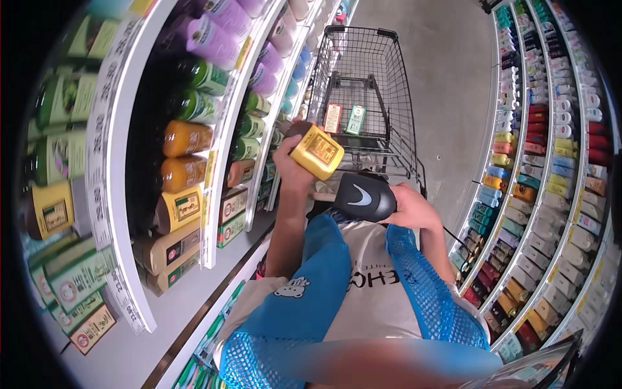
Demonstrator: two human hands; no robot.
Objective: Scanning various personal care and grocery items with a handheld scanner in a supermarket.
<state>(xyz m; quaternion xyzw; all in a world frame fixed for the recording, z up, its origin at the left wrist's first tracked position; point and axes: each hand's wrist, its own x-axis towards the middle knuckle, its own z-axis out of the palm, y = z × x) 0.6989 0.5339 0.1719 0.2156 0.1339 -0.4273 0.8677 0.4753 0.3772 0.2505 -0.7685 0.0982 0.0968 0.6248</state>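
Observation:
In my left hand [295, 163] is a yellow bottle [318, 151] with a dark brown cap and a gold label, tilted over the near end of the cart. My right hand [415, 206] grips the side of a black article with a Nike swoosh [364, 197]; its exact kind is unclear. Just ahead stands a black wire shopping cart [407, 92]. A red-and-cream box [333, 118] and a green box [356, 119] lie in its near part. The cart's handle is mostly hidden by my hands and the black article.
Close on the left, white shelves [129, 126] hold green bottles [65, 158], orange bottles [184, 138], purple tubes [214, 41] and a similar yellow bottle [180, 208]. Across the grey aisle floor [444, 87], another shelf unit [515, 204] carries rows of bottles and packs.

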